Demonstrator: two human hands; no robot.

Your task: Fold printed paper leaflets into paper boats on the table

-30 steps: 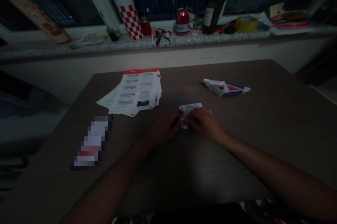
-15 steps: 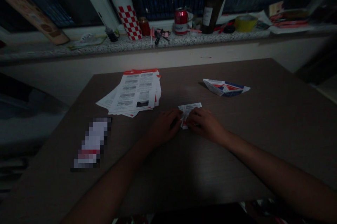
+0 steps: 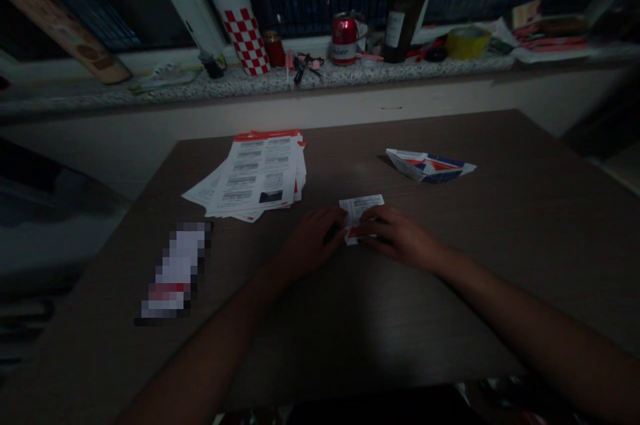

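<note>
A small folded piece of printed paper (image 3: 361, 206) lies on the brown table (image 3: 450, 265) in the middle of the view. My left hand (image 3: 311, 243) rests at its left edge with fingertips pressed on the paper. From the right, my right hand (image 3: 400, 238) lies over the paper's lower part, fingers pressed flat on it. Much of the paper is hidden under both hands. A stack of printed red-and-white sheets (image 3: 257, 174) sits to the left behind my left hand. A folded paper boat (image 3: 429, 166) in white, red and blue lies behind my right hand.
A blurred-out rectangular object (image 3: 175, 270) lies at the table's left. Behind the table runs a stone sill (image 3: 150, 88) with a checked white bottle (image 3: 235, 8), a red can (image 3: 345, 39), a dark bottle (image 3: 406, 18), a yellow tape roll (image 3: 467, 42) and clutter.
My right hand has slid a little to the right and flattened over the folded paper. The left hand has hardly moved.
</note>
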